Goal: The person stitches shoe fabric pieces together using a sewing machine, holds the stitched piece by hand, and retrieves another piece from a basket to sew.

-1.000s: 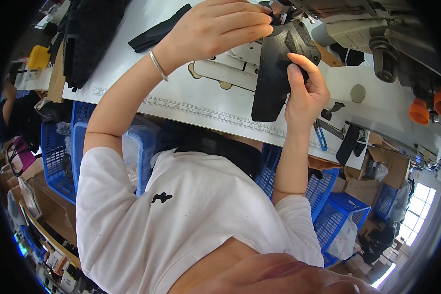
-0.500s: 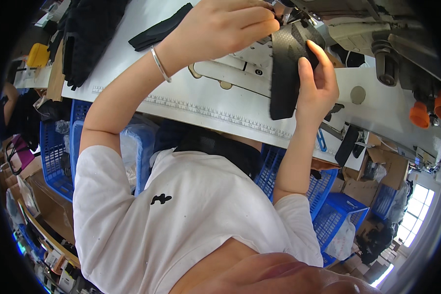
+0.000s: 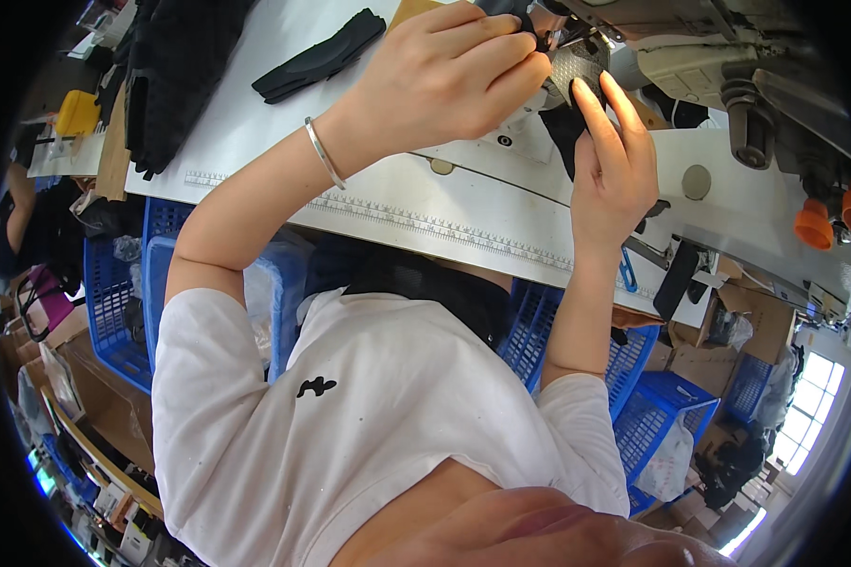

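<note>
Both hands work at the far edge of the white tabletop, under the sewing machine. The left hand is curled, its fingertips pinched on the top of one black fabric piece; a single thin silver bracelet sits on that wrist. The right hand stands upright with fingers straight and close together, pressed flat against the same piece from the right, so the piece is held between the two hands just below the machine head. Part of the piece has a mesh-like grey patch near the top; its lower end hangs down to the tabletop. One more black fabric strip lies flat on the tabletop, well to the left of the hands, and a pile of dark fabric rests at the far left edge. Two orange cones show at the right side of the machine. Under the tabletop stand several blue crates, at least four in view, on both sides of the person's white shirt.
</note>
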`<state>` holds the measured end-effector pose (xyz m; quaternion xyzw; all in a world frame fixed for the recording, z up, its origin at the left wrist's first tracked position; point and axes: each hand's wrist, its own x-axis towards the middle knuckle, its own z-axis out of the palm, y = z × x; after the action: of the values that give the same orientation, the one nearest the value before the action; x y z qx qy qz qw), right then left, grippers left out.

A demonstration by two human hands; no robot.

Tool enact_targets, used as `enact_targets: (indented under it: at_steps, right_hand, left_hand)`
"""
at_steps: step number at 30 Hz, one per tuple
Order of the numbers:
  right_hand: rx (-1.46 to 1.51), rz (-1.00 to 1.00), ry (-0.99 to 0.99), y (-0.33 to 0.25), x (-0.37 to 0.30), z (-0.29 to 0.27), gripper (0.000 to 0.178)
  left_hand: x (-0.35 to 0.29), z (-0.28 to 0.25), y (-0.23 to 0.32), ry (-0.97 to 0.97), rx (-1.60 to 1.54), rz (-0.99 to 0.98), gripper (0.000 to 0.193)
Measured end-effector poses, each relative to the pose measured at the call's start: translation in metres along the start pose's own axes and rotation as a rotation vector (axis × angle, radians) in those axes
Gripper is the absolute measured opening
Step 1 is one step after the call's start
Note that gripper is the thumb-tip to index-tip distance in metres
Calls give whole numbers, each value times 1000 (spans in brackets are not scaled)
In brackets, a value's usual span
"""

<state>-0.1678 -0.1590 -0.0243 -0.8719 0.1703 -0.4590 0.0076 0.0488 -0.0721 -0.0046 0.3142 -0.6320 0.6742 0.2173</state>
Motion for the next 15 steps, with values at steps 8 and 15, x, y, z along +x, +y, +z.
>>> enact_targets:
  at_steps: [8,15]
  right_hand:
    - [66,12,-82,7,10,-3,45]
    - [286,39,-168,35,26,-3,45]
  left_hand:
    - [-17,17,7,8,-166,-182,27]
    - [30,-38,19,-458,-368,-529,24]
